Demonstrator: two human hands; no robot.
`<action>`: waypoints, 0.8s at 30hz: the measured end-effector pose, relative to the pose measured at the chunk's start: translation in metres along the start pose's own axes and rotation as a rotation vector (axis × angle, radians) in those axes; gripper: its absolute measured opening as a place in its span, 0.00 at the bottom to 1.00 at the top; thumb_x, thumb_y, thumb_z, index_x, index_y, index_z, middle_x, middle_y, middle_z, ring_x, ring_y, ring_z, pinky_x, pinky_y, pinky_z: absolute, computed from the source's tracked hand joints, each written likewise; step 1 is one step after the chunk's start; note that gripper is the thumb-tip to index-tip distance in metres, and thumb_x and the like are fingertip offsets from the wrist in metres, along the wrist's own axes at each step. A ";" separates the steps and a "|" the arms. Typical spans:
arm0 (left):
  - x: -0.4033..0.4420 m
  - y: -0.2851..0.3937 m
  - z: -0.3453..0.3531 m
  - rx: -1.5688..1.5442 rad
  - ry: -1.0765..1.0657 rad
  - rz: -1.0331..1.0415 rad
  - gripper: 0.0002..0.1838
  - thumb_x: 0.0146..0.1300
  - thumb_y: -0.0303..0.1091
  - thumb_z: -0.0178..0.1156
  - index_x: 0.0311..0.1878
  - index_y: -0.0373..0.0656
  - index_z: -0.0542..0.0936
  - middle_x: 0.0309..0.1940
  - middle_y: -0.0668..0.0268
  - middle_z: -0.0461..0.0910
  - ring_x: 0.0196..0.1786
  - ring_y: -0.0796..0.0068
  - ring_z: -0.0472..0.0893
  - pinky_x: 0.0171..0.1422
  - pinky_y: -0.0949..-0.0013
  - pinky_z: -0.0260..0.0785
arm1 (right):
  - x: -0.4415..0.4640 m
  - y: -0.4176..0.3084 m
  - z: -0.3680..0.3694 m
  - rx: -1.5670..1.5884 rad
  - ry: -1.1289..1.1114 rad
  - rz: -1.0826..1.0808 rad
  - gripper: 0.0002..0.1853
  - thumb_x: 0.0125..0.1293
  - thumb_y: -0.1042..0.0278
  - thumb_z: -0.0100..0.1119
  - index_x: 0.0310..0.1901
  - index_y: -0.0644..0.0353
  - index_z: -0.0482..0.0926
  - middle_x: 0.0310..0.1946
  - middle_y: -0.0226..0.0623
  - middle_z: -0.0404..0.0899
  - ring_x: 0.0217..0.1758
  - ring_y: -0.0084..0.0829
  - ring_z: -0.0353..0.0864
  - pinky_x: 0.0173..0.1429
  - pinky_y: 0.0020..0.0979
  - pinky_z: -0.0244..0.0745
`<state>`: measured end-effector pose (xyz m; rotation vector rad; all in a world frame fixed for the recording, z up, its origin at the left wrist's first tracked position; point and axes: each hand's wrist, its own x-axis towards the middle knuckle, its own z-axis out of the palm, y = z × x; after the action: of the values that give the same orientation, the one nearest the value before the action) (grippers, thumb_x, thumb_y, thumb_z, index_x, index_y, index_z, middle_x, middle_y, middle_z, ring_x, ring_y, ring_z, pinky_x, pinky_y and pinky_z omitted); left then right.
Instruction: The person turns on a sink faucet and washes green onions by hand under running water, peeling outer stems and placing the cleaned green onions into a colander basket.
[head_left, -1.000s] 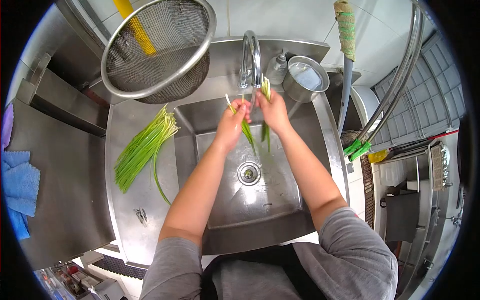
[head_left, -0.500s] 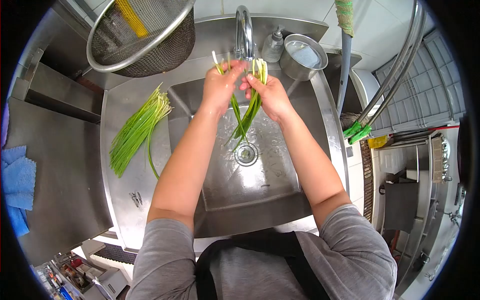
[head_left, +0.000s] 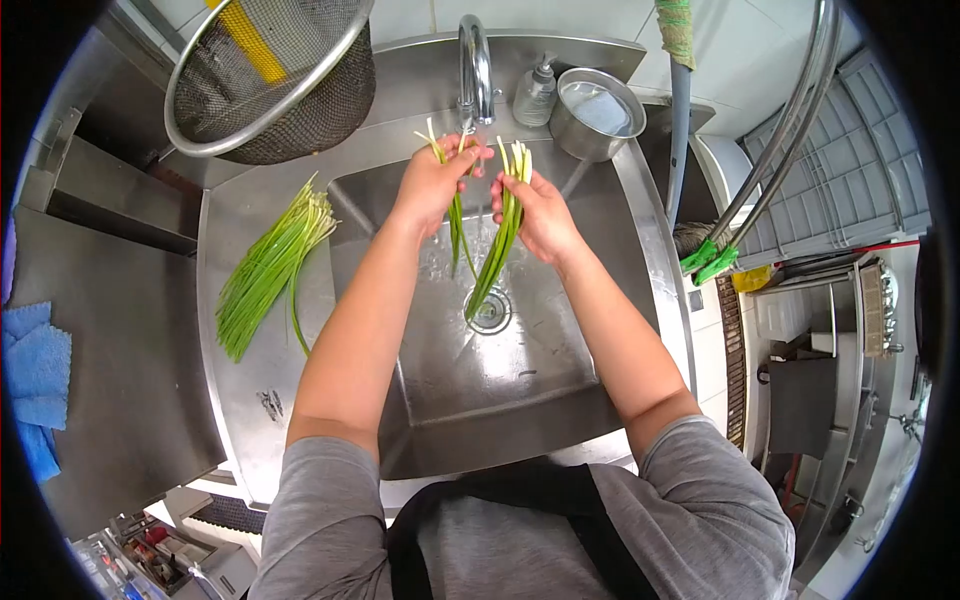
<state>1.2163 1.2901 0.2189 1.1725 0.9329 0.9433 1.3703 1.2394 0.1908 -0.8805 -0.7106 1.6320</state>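
My left hand (head_left: 432, 187) pinches a few garlic chives (head_left: 456, 228), their pale ends poking up past the fingers and the green leaves hanging down. In my right hand (head_left: 543, 217) is a thicker small bunch of garlic chives (head_left: 498, 252), white ends up, leaf tips slanting down over the drain (head_left: 489, 311). Both hands are raised above the steel sink (head_left: 480, 375), just in front of the chrome faucet (head_left: 476, 65), and a little apart from each other. A larger pile of garlic chives (head_left: 272, 268) lies on the drainboard to the left.
A big mesh strainer (head_left: 330, 110) stands at the back left. Behind the sink are a soap bottle (head_left: 535, 92) and a metal pot (head_left: 588, 135) with a pale sponge-like thing inside. A blue cloth (head_left: 38, 370) lies at far left; a grey hose (head_left: 679, 140) hangs on the right.
My hands have come slightly down and drawn apart, so the two lots of chives no longer cross. The view has shifted a little.
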 end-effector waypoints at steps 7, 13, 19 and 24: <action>-0.001 -0.004 -0.001 -0.119 0.096 -0.079 0.15 0.60 0.36 0.60 0.48 0.39 0.78 0.36 0.72 0.79 0.36 0.85 0.72 0.36 0.77 0.59 | 0.007 -0.013 0.004 -0.005 0.030 -0.039 0.09 0.66 0.69 0.54 0.44 0.64 0.77 0.32 0.31 0.78 0.34 0.21 0.76 0.40 0.26 0.75; -0.003 -0.003 -0.001 -0.148 0.093 -0.131 0.13 0.59 0.36 0.62 0.45 0.41 0.79 0.35 0.75 0.76 0.33 0.87 0.69 0.32 0.79 0.57 | 0.005 -0.014 0.011 -0.048 0.033 -0.034 0.10 0.65 0.69 0.56 0.44 0.64 0.77 0.33 0.32 0.79 0.33 0.21 0.76 0.39 0.25 0.74; -0.008 0.007 0.005 0.047 0.039 -0.097 0.16 0.57 0.41 0.64 0.45 0.42 0.79 0.28 0.75 0.75 0.31 0.85 0.69 0.31 0.78 0.57 | 0.009 -0.006 0.009 -0.160 0.035 -0.121 0.08 0.62 0.70 0.59 0.43 0.61 0.78 0.32 0.28 0.79 0.31 0.17 0.74 0.35 0.21 0.70; -0.006 0.008 0.011 0.050 0.066 -0.080 0.11 0.58 0.41 0.62 0.39 0.45 0.79 0.26 0.76 0.73 0.30 0.85 0.68 0.31 0.78 0.57 | 0.003 -0.014 0.017 -0.139 0.057 -0.052 0.08 0.64 0.68 0.57 0.41 0.61 0.78 0.31 0.27 0.78 0.30 0.16 0.73 0.34 0.20 0.69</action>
<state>1.2234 1.2819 0.2286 1.1430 1.0540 0.9030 1.3632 1.2457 0.2105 -0.9963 -0.8077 1.5198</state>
